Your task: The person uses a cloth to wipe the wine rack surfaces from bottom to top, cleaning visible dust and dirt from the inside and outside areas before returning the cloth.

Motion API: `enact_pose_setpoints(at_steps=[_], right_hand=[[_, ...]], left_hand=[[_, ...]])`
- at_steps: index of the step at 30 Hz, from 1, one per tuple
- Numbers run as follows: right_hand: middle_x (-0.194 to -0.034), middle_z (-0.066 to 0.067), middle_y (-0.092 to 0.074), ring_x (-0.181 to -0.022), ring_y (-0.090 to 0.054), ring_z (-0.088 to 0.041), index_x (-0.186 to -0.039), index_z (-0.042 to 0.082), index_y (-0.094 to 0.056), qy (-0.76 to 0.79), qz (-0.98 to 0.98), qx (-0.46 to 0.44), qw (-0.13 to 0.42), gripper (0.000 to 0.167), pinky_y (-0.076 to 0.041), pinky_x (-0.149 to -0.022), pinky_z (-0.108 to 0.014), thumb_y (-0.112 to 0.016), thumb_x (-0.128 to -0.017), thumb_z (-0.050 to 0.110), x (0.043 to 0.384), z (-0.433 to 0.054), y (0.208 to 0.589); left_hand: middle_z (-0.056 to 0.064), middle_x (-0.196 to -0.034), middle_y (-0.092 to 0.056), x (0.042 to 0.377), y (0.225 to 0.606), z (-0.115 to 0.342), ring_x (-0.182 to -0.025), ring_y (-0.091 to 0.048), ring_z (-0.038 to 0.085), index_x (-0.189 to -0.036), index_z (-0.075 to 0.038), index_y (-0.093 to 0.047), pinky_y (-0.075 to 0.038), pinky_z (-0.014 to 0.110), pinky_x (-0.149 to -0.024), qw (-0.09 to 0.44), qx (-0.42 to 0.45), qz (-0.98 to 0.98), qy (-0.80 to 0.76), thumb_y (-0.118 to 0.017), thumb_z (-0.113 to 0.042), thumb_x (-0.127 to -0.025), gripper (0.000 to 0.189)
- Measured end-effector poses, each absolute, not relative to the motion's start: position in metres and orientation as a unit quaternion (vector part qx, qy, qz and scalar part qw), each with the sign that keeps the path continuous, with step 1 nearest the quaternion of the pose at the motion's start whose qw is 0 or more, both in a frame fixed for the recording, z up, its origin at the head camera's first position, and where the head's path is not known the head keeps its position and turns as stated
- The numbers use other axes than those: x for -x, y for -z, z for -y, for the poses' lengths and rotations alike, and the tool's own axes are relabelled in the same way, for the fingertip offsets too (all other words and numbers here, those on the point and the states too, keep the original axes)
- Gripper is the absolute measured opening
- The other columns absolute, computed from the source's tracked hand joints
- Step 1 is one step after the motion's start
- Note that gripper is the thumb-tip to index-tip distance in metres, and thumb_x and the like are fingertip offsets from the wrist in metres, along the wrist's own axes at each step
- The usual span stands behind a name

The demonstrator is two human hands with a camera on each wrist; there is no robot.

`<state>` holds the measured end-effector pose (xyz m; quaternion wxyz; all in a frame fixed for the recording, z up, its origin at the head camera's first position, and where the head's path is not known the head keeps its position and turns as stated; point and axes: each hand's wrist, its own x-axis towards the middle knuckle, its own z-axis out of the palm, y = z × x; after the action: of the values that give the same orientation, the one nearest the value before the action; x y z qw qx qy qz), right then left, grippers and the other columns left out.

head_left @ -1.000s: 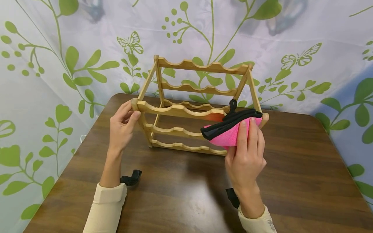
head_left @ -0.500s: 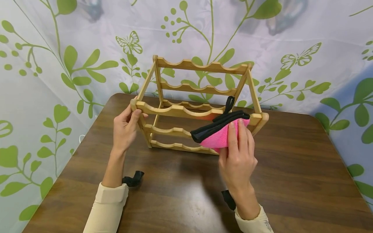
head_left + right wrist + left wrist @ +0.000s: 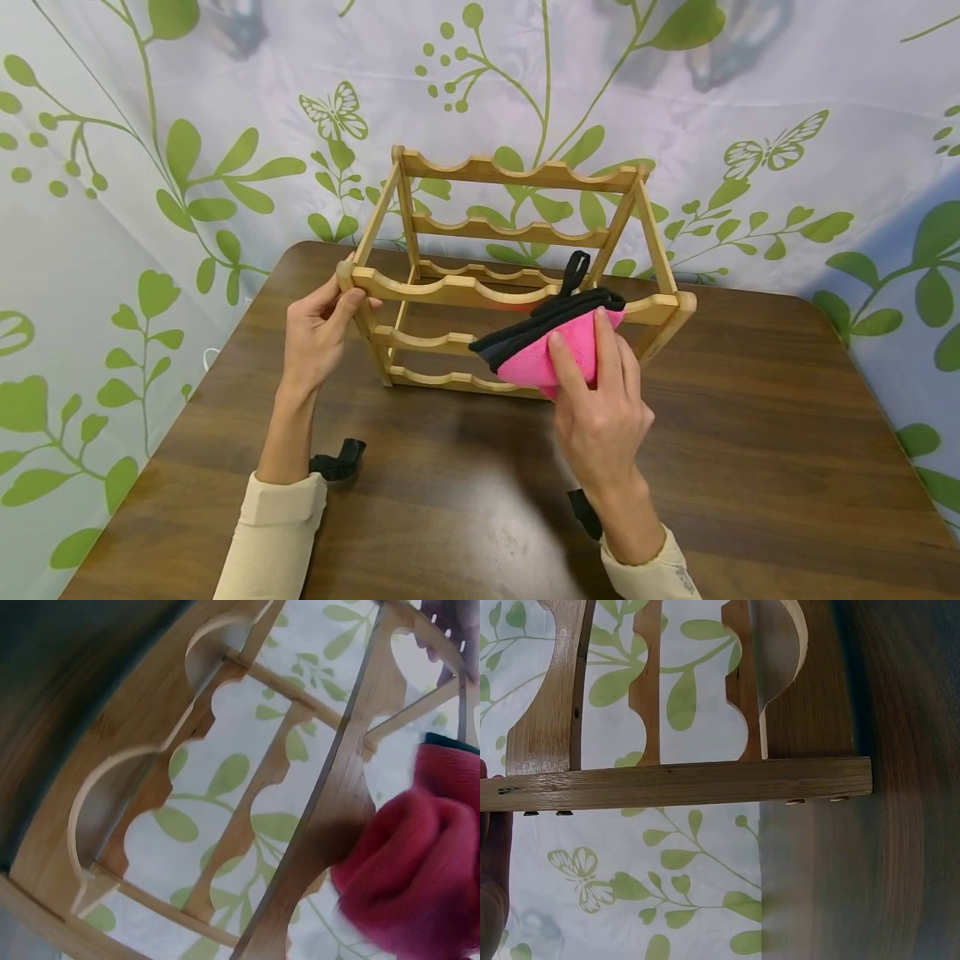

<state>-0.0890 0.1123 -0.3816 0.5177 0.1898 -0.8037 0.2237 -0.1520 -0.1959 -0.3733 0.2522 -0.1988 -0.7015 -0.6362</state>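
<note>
Nearest: L sleeve (image 3: 270,525) & R sleeve (image 3: 648,571), both cream, coming in at bottom of head view. Black strap end (image 3: 339,460) sticks out beside L wrist, similar one (image 3: 585,514) beside R wrist.

R hand (image 3: 603,408): gripping cloth (image 3: 528,367); index & middle fingers spread on its pink face. Cloth folded, black edging, black loop pointing up. Pos. = in front of rack's near top rail, R of centre, hiding part of it. R wrist view: folds right beside that rail; contact can't be told.

L hand (image 3: 318,333): gripping rack (image 3: 450,292) at near L top corner, thumb in front, fingers partly hidden behind post.

Rack: light wood, upright on table (image 3: 750,433), scalloped rails on 3 levels, front & back. Faint reddish tint on near top rail just beside cloth. L wrist view: post crosses frame, small round heads along one side.

Table: brown wood grain, rounded far corners. White cord loop (image 3: 210,357) past L edge.

Farthest: wall covering (image 3: 600,75), whitish w/ green leaves & butterflies, bluish at far R.
</note>
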Motion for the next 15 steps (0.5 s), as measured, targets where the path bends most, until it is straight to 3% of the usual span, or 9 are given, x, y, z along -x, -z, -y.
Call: enact_pose_setpoints(at_steps=[5,10,15], right_hand=[[-0.14,-0.025,-0.051,-0.106,-0.054,-0.05,-0.12,0.019,-0.073,-0.201,0.811,-0.225,0.501,0.031,-0.055,-0.057,-0.061,-0.055,-0.095,0.013,0.0869,-0.1135,0.3796],[-0.143,-0.025,-0.047,-0.11,-0.052,-0.051,-0.122,0.017,-0.072,-0.188,0.827,-0.234,0.476,0.036,-0.055,-0.058,-0.061,-0.052,-0.093,0.009,0.0846,-0.1135,0.3768],[-0.148,-0.025,-0.042,-0.115,-0.049,-0.049,-0.126,0.012,-0.069,-0.207,0.844,-0.238,0.435,0.044,-0.055,-0.062,-0.063,-0.05,-0.092,0.031,0.079,-0.1135,0.3717]], left_hand=[[0.014,-0.081,-0.073,0.1525,0.3743,0.1967,-0.082,-0.071,0.013,-0.138,-0.005,-0.056,-0.055,0.024,-0.081,0.252,0.197,0.706,0.632,-0.055,0.0,-0.098,0.04],[0.012,-0.081,-0.073,0.1523,0.3741,0.1969,-0.081,-0.07,0.012,-0.138,-0.003,-0.056,-0.055,0.024,-0.08,0.25,0.195,0.708,0.631,-0.057,-0.003,-0.098,0.04],[0.008,-0.082,-0.074,0.1524,0.3745,0.1978,-0.081,-0.07,0.012,-0.138,-0.003,-0.056,-0.054,0.023,-0.079,0.254,0.191,0.719,0.618,-0.058,-0.003,-0.098,0.04]])
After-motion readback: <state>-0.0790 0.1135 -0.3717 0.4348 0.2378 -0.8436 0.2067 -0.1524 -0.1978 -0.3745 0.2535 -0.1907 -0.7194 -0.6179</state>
